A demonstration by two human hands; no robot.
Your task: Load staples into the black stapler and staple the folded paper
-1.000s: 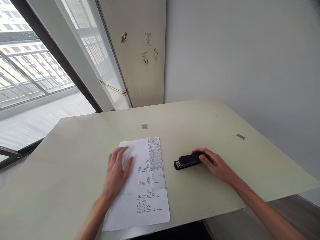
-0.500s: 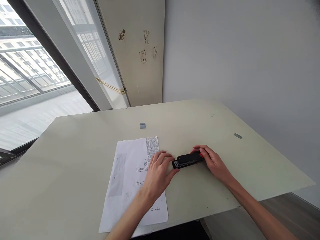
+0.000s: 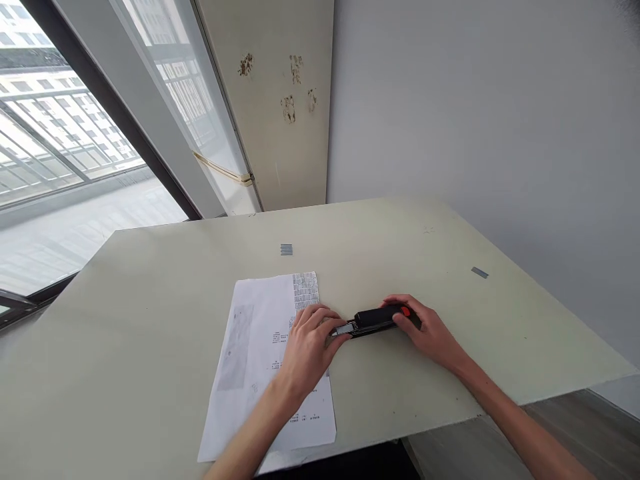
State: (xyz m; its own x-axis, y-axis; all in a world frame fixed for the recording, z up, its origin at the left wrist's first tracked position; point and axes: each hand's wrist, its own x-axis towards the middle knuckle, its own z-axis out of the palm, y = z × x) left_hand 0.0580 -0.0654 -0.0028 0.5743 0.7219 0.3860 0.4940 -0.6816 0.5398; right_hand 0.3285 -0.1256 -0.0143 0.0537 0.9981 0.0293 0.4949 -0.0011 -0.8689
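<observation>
A black stapler (image 3: 373,319) with a red end lies on the pale table (image 3: 150,293), just right of a printed sheet of paper (image 3: 260,360). My right hand (image 3: 425,330) rests over the stapler's red rear end, fingers curled on it. My left hand (image 3: 307,343) lies on the paper's right edge, its fingertips pinching the metal part sticking out of the stapler's front.
One strip of staples (image 3: 286,249) lies beyond the paper, another strip (image 3: 479,272) lies near the right side of the table. A wall runs along the right, a window on the left, and the table's near edge is close.
My left hand left the left part of the paper and moved right to the stapler's front. A metal part now sticks out of the front. My right hand stayed on the rear.
</observation>
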